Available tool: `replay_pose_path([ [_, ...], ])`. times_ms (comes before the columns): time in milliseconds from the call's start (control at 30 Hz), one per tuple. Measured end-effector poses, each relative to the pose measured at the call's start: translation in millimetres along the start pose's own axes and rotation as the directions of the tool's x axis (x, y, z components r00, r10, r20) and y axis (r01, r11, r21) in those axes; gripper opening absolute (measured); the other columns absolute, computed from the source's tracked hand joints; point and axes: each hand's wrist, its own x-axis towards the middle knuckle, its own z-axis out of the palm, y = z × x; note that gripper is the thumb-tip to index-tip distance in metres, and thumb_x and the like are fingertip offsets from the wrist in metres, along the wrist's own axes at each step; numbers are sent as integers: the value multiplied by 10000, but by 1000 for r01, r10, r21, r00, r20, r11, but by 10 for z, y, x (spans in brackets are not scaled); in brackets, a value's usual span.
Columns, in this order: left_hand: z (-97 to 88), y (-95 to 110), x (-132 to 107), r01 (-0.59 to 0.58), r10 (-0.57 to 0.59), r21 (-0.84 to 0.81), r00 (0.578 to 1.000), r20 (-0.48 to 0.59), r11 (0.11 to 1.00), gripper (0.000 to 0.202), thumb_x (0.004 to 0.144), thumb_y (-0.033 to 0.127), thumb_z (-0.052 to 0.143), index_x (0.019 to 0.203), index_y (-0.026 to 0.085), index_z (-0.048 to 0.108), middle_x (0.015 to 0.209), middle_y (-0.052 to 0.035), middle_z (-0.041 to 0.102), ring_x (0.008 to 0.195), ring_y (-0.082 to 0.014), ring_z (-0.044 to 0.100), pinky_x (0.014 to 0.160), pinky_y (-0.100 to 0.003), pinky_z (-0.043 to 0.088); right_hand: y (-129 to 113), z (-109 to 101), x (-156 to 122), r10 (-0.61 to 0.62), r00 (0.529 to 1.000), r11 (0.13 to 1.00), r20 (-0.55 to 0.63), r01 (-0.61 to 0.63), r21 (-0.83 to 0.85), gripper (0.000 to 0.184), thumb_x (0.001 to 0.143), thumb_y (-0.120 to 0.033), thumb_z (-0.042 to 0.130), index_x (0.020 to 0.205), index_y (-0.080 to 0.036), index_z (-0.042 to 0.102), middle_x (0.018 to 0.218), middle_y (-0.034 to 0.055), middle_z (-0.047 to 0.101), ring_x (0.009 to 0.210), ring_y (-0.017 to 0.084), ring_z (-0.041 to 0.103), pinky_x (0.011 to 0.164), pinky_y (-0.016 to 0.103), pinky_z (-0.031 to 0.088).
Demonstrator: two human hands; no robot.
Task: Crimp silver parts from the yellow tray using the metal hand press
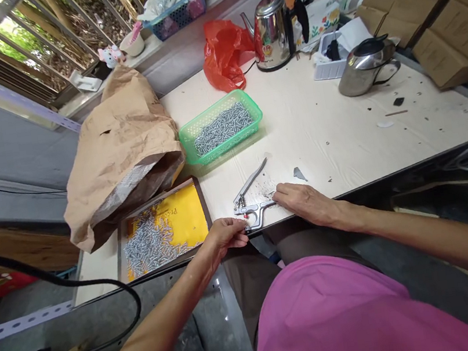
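Observation:
Hand-held snap pliers (257, 213) of silver metal lie at the table's front edge, their upper handle raised and a spring between the handles. Something small and red shows in the jaw. My left hand (228, 234) is pinched at the jaw end; what its fingertips hold is too small to make out. At the other end, my right hand (304, 203) is closed on the tip of the lower handle. Left of the pliers, many small silver metal pieces (150, 244) lie in a shallow tray (203, 200) with a yellow bottom.
A green basket (254, 108) of similar metal pieces stands behind the pliers. A crumpled brown paper bag (117, 128) leans over the tray. Farther back are a red plastic bag (222, 54), a kettle (272, 35) and a steel jug (361, 71). A grey scrap (299, 174) lies nearby.

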Motion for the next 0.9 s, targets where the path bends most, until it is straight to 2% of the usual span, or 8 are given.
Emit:
replay_pose_path([
  [167, -36, 79, -12, -10, 6, 121, 999, 38, 993, 250, 697, 301, 791, 695, 112, 626, 476, -3, 610, 400, -79, 557, 447, -173, 459, -12, -27, 25, 30, 999, 1000, 19, -30, -11, 233, 901, -3, 385, 865, -154, 559, 897, 65, 557, 727, 153, 469, 624, 271, 317],
  [433, -116, 223, 92, -35, 3, 327, 995, 98, 944, 272, 711, 288, 742, 551, 141, 578, 423, 10, 564, 361, -69, 485, 415, -180, 376, 65, -55, 44, -73, 997, 996, 12, 72, 61, 213, 898, -14, 384, 858, -165, 529, 876, 55, 545, 728, 155, 452, 642, 275, 325],
  [533, -123, 253, 109, -33, -7, 356, 994, 110, 934, 219, 689, 275, 750, 580, 140, 617, 417, 16, 559, 371, -70, 483, 417, -179, 366, 53, -41, 44, -53, 998, 998, 20, 53, 24, 225, 896, -5, 371, 866, -166, 525, 890, 60, 551, 738, 159, 458, 647, 275, 337],
  [667, -104, 261, 90, -32, -4, 376, 996, 94, 926, 254, 654, 303, 772, 548, 142, 608, 393, 28, 534, 363, -59, 464, 409, -170, 348, 39, -4, 29, -36, 999, 999, 18, 36, 20, 228, 903, -14, 368, 883, -167, 535, 903, 62, 556, 746, 157, 473, 658, 269, 360],
  [733, -93, 253, 69, -29, -6, 366, 995, 95, 930, 276, 646, 325, 776, 539, 143, 599, 395, 27, 536, 357, -57, 458, 401, -170, 334, 73, 2, 29, -29, 999, 999, 38, 27, 44, 202, 925, -58, 381, 902, -162, 553, 917, 67, 560, 756, 156, 491, 670, 270, 384],
  [800, -88, 239, 52, -30, -4, 348, 995, 97, 937, 302, 642, 347, 776, 527, 143, 585, 400, 23, 539, 353, -56, 454, 393, -171, 315, 153, -14, 58, -33, 999, 997, 22, 31, 70, 132, 942, -162, 454, 979, -153, 580, 1019, 101, 567, 857, 179, 527, 735, 297, 423],
  [833, -89, 230, 47, -35, 1, 340, 995, 100, 940, 316, 644, 358, 774, 520, 144, 578, 400, 21, 538, 351, -56, 451, 390, -172, 307, 206, -31, 89, -34, 999, 997, -1, 34, 69, 166, 927, -231, 521, 1056, -147, 583, 1120, 134, 554, 960, 212, 532, 797, 333, 436],
  [900, -93, 213, 46, -44, 11, 328, 994, 104, 944, 343, 644, 381, 773, 508, 146, 563, 396, 21, 533, 346, -54, 444, 388, -175, 298, 326, -81, 186, -43, 998, 998, -39, 45, 35, 494, 836, -368, 670, 1248, -137, 527, 1344, 204, 443, 1205, 314, 439, 938, 444, 403],
])
